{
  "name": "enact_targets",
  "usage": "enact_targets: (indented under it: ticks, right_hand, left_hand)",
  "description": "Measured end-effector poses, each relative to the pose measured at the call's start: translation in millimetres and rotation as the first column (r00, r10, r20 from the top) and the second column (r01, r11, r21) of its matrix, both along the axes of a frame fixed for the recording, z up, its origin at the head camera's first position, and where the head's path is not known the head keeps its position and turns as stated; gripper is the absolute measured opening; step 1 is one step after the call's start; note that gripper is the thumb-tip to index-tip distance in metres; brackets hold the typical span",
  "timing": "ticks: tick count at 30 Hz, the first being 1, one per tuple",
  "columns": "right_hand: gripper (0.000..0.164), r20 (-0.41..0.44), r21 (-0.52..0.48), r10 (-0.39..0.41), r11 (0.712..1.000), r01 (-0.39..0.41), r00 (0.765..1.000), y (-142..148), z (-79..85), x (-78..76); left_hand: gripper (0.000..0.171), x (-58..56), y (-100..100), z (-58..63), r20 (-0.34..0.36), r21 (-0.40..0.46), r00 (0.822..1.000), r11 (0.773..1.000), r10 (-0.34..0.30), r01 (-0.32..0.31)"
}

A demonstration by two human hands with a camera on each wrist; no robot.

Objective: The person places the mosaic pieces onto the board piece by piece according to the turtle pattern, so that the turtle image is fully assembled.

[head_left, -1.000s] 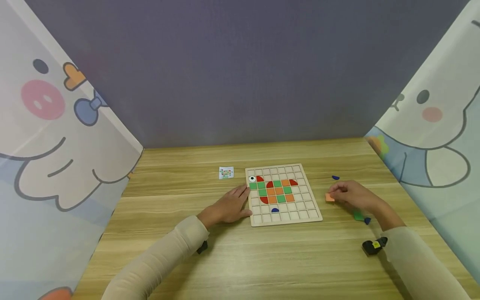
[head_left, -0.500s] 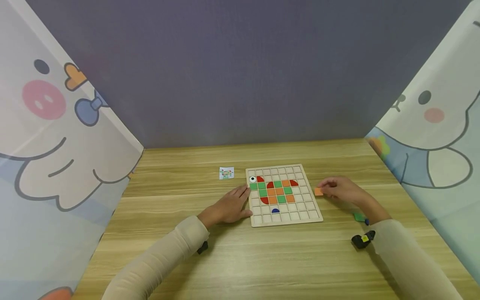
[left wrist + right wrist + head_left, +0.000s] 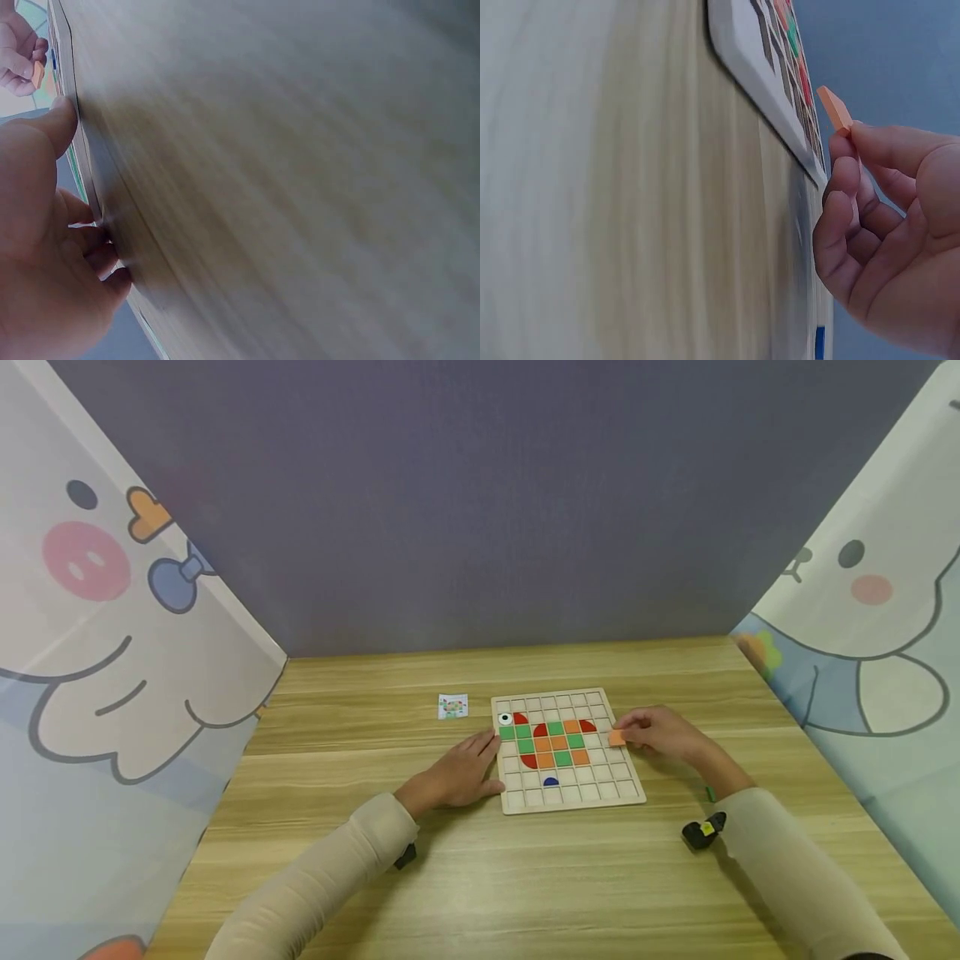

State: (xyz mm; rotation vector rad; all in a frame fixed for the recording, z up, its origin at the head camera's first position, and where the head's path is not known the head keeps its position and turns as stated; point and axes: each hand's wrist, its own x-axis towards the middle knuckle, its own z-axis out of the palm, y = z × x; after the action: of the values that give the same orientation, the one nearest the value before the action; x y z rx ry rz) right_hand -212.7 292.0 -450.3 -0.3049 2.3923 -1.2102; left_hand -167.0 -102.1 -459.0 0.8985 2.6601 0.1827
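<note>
A square wooden grid board [image 3: 592, 790] lies on the table, partly filled with red, green and orange tiles and a round eye piece [image 3: 506, 719]. One blue half-round piece [image 3: 551, 781] sits in a lower cell. My right hand [image 3: 663, 732] pinches an orange square tile [image 3: 617, 738] between thumb and forefinger, over the board's right edge. In the right wrist view the orange tile [image 3: 835, 110] is tilted, raised above the board. My left hand [image 3: 461, 772] rests at the board's left edge, fingertips and thumb touching it.
A small picture card [image 3: 453, 706] lies behind and left of the board. By the right sleeve, part of a green tile [image 3: 711, 793] shows. A blue piece [image 3: 820, 343] appears low in the right wrist view. A grey wall [image 3: 510, 527] stands at the back.
My right hand has carried the orange tile leftward, from the table beside the board to over its right edge. The left hand and the board have stayed put.
</note>
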Motion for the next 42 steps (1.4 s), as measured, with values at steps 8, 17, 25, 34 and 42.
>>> enact_targets:
  ticks: [8,17,25,34,42]
  right_hand:
    - [0.029,0.027,-0.020,-0.008,1.000,0.008,1.000,-17,-4.1,-4.5]
    - [0.027,0.005,0.032,-0.005,0.999,0.005,1.000,-28,-5.6,-8.6]
    - [0.025,-0.012,0.061,-0.010,0.998,0.011,1.000,-36,-10.6,-11.0]
    - [0.025,-0.030,0.098,-0.027,0.995,0.029,0.999,-42,-8.7,-10.0]
    - [0.025,-0.030,0.117,-0.032,0.993,0.035,0.999,-45,-5.0,-10.0]
  left_hand:
    - [0.084,0.3,-1,-1.5,-0.001,0.008,1.000,1.000,0.003,-0.003]
    - [0.085,0.2,0,-2.4,-0.003,-0.006,1.000,1.000,0.004,-0.004]
    - [0.085,0.5,-1,-2.5,0.006,0.008,1.000,1.000,0.008,-0.008]
    - [0.085,0.6,-1,-2.2,0.003,0.008,1.000,1.000,0.008,-0.008]
    - [0.085,1.2,-2,-1.9,-0.001,0.007,1.000,1.000,0.006,-0.006]
